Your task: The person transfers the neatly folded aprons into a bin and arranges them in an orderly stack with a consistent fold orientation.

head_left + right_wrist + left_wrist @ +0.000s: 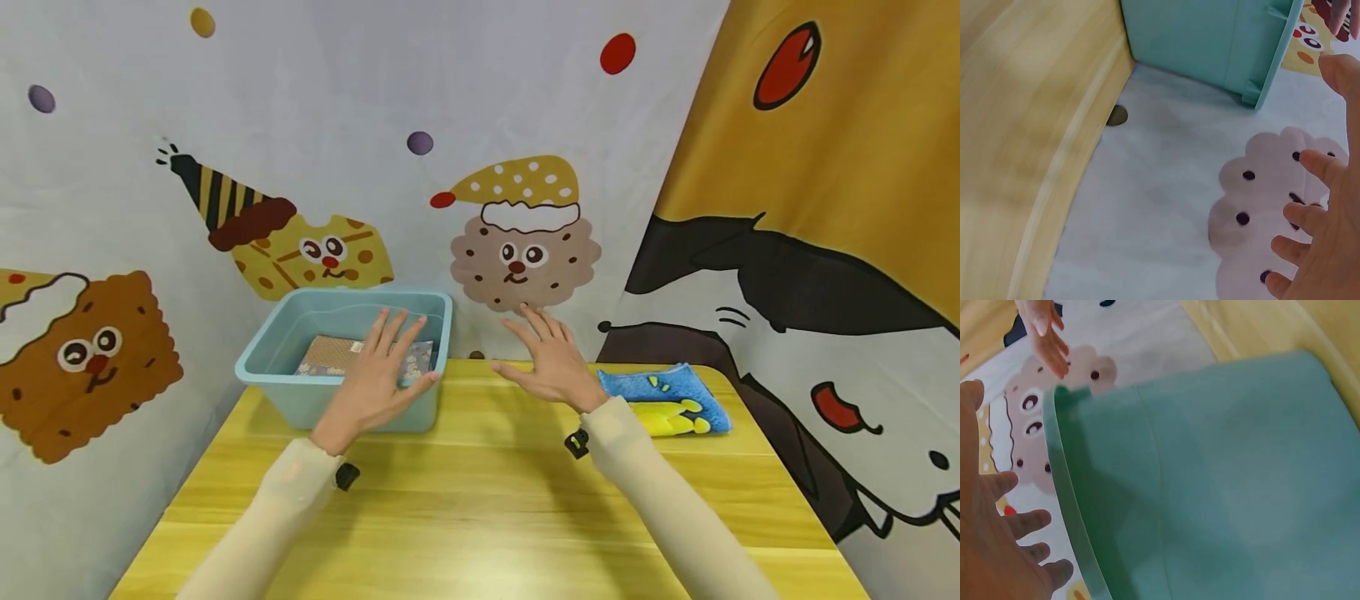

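Note:
My left hand (377,379) is held with fingers straight and spread, overlapping the front right part of a pale blue plastic bin (352,404) in the head view. In the left wrist view its fingers lie beside the bin's rim (1063,469). Inside the bin lies a folded cloth-like item, brown (326,354) with a grey floral part (417,360); my left hand hides some of it. My right hand (551,362), fingers also spread and holding nothing, hovers right of the bin. Near its wrist, a blue and yellow plush-looking item (667,404) lies on the table.
The bin and the blue and yellow item stand along the back of a light wooden table (480,500). A white curtain (495,100) with cartoon prints hangs directly behind it, with a yellow and black printed part (840,175) on the right. Each wrist wears a small black device.

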Motion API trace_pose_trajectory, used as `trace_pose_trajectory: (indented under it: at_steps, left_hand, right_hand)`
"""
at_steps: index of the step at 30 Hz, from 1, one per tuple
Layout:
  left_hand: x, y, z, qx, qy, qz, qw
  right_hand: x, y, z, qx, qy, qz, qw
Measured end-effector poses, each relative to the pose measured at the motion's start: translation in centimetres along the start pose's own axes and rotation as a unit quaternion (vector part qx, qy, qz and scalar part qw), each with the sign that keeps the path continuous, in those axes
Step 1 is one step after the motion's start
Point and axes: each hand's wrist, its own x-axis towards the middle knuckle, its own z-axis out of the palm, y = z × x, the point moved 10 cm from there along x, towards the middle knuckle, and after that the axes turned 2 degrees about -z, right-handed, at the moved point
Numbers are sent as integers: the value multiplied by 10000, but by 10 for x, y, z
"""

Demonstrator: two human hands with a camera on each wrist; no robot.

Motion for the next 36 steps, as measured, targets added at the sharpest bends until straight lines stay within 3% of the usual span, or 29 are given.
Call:
trace_pose_trajectory:
  at_steps: [10, 17, 25, 36]
  left_hand:
    - [2, 44, 24, -122, -116, 651, 9977]
    - [-1, 68, 43, -375, -194, 869, 9953]
    - [0, 93, 57, -242, -110, 1110, 9935]
    - [1, 122, 100, -436, -721, 1099, 9904]
  right_hand:
    - [-23, 33, -14, -228, 5, 365, 9991]
    - [-40, 60, -20, -166, 64, 687, 9975]
    - [-56, 92, -20, -121, -82, 969, 9952]
    - [-77, 132, -23, 81, -180, 1374, 9903]
